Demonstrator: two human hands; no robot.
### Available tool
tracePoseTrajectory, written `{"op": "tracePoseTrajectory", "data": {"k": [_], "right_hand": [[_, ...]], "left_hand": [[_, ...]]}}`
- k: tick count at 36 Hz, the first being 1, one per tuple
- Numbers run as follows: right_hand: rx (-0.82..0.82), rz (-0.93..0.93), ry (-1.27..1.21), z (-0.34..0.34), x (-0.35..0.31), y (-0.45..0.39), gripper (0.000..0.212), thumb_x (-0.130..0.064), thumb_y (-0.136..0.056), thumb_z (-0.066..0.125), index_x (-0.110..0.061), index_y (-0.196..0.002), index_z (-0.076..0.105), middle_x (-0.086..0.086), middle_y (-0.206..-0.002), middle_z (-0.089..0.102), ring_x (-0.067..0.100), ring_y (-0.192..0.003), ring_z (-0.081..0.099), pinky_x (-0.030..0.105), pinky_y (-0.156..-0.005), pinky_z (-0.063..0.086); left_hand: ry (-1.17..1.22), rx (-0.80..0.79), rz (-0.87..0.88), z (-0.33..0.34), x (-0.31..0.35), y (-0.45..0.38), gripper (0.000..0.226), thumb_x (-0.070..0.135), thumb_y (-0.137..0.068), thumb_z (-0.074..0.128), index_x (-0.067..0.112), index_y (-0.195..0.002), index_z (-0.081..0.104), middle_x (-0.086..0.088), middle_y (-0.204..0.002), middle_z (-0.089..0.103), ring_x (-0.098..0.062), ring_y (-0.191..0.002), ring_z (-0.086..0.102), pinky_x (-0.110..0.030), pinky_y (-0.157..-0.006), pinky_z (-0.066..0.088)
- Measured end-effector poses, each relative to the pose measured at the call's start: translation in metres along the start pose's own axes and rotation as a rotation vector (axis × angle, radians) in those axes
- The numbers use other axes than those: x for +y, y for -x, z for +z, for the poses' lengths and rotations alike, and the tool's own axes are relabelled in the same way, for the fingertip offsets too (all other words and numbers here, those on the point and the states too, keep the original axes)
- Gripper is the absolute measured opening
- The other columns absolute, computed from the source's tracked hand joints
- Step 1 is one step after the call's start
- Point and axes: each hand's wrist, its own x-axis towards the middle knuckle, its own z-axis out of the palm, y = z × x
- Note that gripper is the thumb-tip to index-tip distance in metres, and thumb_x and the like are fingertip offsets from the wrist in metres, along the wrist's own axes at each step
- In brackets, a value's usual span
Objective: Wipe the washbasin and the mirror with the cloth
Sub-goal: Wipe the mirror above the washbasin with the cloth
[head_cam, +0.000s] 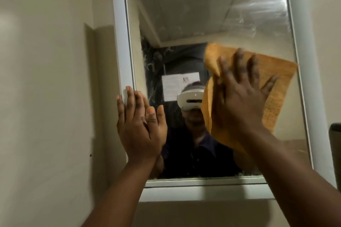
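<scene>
flat right hand (239, 97) presses cloth (276, 86) on mirror (193, 14).

Single head-worn view — close up, tilted upward, square onto the mirror (184, 14) — wide-angle.

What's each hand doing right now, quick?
Left hand: open, holding nothing, fingers on the mirror frame's left edge.
Right hand: open, fingers spread, pressing the orange cloth flat against the mirror.
</scene>
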Motion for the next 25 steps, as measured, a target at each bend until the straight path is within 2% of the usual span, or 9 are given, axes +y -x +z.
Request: {"op": "tracePoseTrajectory", "data": {"k": [2,4,6,8,13,19,21,23,25], "right_hand": [[-0.056,-0.155,0.020,0.010,-0.020,0.012,0.060,-0.048,-0.088,0.023,-0.031,-0.146,0.026,0.005,-0.156,0.015,0.033,-0.144,0.006,0.062,-0.106,-0.010],[-0.098,-0.319,0.068,0.020,-0.041,0.016,0.059,-0.047,-0.087,0.028,-0.031,-0.144,0.030,0.006,-0.155,0.020,0.035,-0.142,0.009,0.061,-0.108,-0.005],[-0.139,-0.422,0.111,0.027,-0.060,0.009,0.060,-0.049,-0.089,0.030,-0.034,-0.147,0.021,0.005,-0.158,0.010,0.033,-0.143,-0.002,0.061,-0.104,-0.012],[-0.198,-0.478,0.124,0.032,-0.075,-0.005,0.062,-0.052,-0.093,0.031,-0.037,-0.148,0.006,0.002,-0.158,-0.008,0.031,-0.141,-0.019,0.062,-0.099,-0.023],[-0.196,-0.591,0.144,0.029,-0.094,-0.041,0.055,-0.051,-0.096,0.025,-0.038,-0.148,0.008,-0.001,-0.158,-0.009,0.030,-0.143,-0.015,0.063,-0.101,-0.020],[-0.161,-0.500,0.122,0.013,-0.075,-0.080,0.053,-0.047,-0.099,0.021,-0.038,-0.148,0.004,-0.003,-0.158,-0.009,0.027,-0.144,-0.013,0.062,-0.106,-0.015],[-0.136,-0.400,0.102,0.003,-0.057,-0.092,0.052,-0.044,-0.100,0.020,-0.037,-0.148,0.004,-0.003,-0.158,-0.009,0.026,-0.144,-0.013,0.061,-0.108,-0.014],[-0.091,-0.304,0.093,-0.006,-0.032,-0.099,0.052,-0.045,-0.098,0.016,-0.037,-0.149,0.006,-0.003,-0.158,-0.006,0.026,-0.144,-0.011,0.059,-0.108,-0.013],[-0.031,-0.219,0.082,-0.012,-0.007,-0.099,0.055,-0.048,-0.094,0.014,-0.038,-0.148,0.009,-0.003,-0.159,-0.002,0.026,-0.145,-0.008,0.059,-0.108,-0.013]], "left_hand": [[0.004,-0.002,-0.019,0.002,-0.002,0.000,0.055,0.039,-0.098,0.034,0.008,-0.144,0.031,-0.008,-0.154,0.022,-0.024,-0.145,0.015,-0.039,-0.119,0.015],[0.146,0.032,-0.064,-0.005,0.002,0.000,0.058,0.044,-0.099,0.022,0.006,-0.140,0.039,-0.008,-0.151,0.029,-0.028,-0.144,0.018,-0.032,-0.118,0.013],[0.220,0.050,-0.072,-0.014,0.008,0.000,0.071,0.051,-0.097,0.009,0.004,-0.137,0.042,-0.011,-0.148,0.034,-0.031,-0.142,0.021,-0.027,-0.115,0.012],[0.231,0.048,-0.065,-0.017,0.010,0.001,0.073,0.054,-0.096,0.006,0.005,-0.138,0.041,-0.009,-0.150,0.032,-0.029,-0.143,0.020,-0.026,-0.115,0.011],[0.220,0.042,-0.082,-0.018,0.012,0.001,0.072,0.054,-0.095,0.006,0.007,-0.141,0.037,-0.006,-0.151,0.031,-0.025,-0.143,0.017,-0.025,-0.112,0.013],[0.176,0.055,-0.049,-0.015,0.008,0.002,0.067,0.049,-0.097,0.013,0.005,-0.138,0.042,-0.008,-0.149,0.033,-0.026,-0.143,0.020,-0.022,-0.116,0.012],[0.011,-0.001,-0.029,-0.003,-0.002,0.001,0.059,0.043,-0.098,0.028,0.005,-0.142,0.034,-0.012,-0.153,0.026,-0.028,-0.144,0.018,-0.030,-0.119,0.011],[-0.144,-0.033,-0.007,0.005,-0.009,0.000,0.065,0.038,-0.094,0.047,0.007,-0.146,0.022,-0.011,-0.156,0.017,-0.026,-0.145,0.013,-0.038,-0.119,0.014],[-0.060,-0.023,0.013,0.003,-0.010,0.001,0.067,0.031,-0.091,0.056,0.002,-0.144,0.028,-0.014,-0.153,0.026,-0.026,-0.144,0.017,-0.040,-0.118,0.017]]}}
